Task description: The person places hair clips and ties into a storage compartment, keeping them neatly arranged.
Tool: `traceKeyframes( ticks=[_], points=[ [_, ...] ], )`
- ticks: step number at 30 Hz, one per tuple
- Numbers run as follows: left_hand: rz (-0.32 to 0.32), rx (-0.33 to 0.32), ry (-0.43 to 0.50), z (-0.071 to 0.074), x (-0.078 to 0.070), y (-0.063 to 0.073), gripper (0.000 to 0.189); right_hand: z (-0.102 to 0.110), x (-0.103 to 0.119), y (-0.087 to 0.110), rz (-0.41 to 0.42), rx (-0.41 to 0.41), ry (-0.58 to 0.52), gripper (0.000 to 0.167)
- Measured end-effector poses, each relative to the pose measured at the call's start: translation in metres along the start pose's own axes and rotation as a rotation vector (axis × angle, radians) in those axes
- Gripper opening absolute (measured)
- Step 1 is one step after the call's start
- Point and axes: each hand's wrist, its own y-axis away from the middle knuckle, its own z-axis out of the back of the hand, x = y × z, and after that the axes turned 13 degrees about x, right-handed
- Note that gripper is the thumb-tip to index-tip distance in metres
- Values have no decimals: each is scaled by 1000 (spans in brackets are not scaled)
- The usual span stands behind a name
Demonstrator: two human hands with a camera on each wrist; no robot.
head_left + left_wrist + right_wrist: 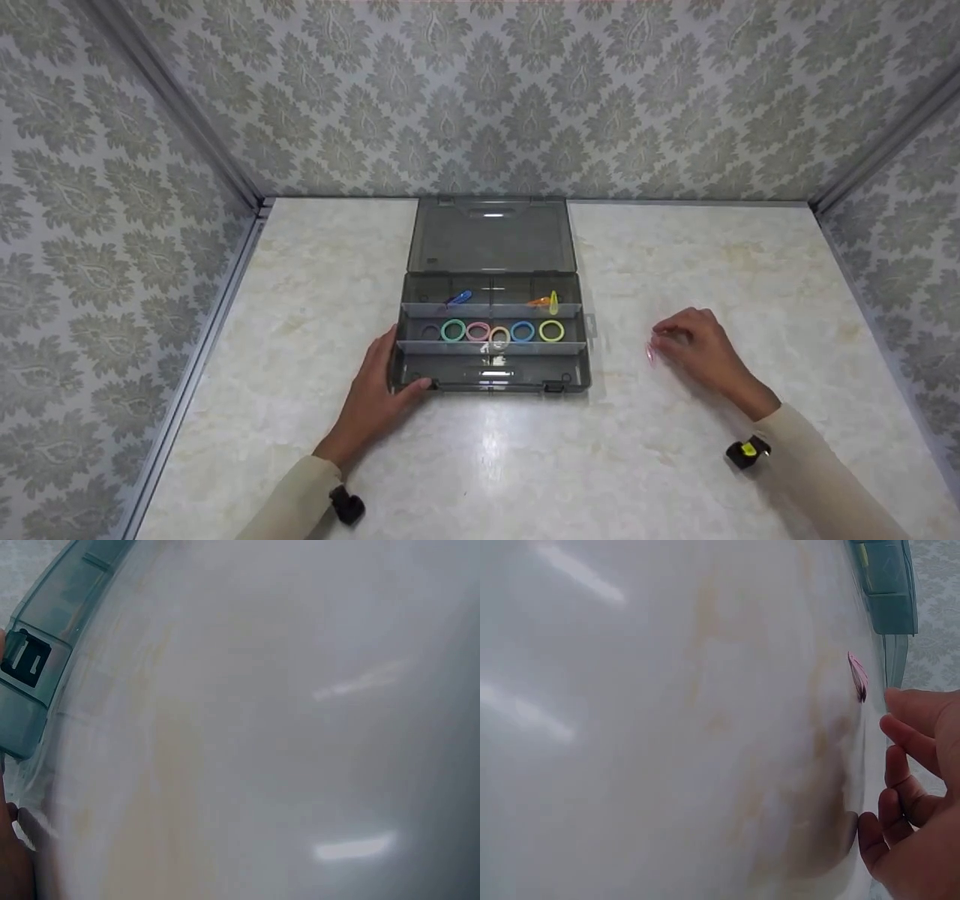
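Observation:
A grey translucent organizer box (491, 367) stands with its lid (491, 236) raised at the back. My left hand (373, 394) holds its front left corner, thumb on the front edge, fingers along the left side. In the left wrist view only a sliver of that hand shows, beside the box's latch (26, 658). To the right of the box, my right hand (697, 349) hovers low with bent fingers, close to a pink hair clip (650, 354). In the right wrist view the clip (857, 678) appears just apart from the fingertips, with nothing visible between them.
The middle compartment holds several coloured rings, among them a green ring (453, 330) and a yellow ring (551, 330). In the back compartment are a blue clip (460, 298), an orange clip (538, 302) and a yellow clip (553, 302). Patterned walls enclose the marbled table (300, 277).

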Motion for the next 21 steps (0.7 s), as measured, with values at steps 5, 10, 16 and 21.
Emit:
traceKeyframes(
  ticks=[5,10,16,21],
  points=[
    [8,3,-3,0,0,0,111,0,-1,7,-15,20,10,14],
    [11,0,-15,-1,0,0,111,-2,1,12,-36,31,7,13],
    [25,12,7,0,-1,0,110,-8,6,16,-99,27,16,8],
    [20,17,11,0,-1,0,110,-15,10,16,-141,3,20,9]
  ],
)
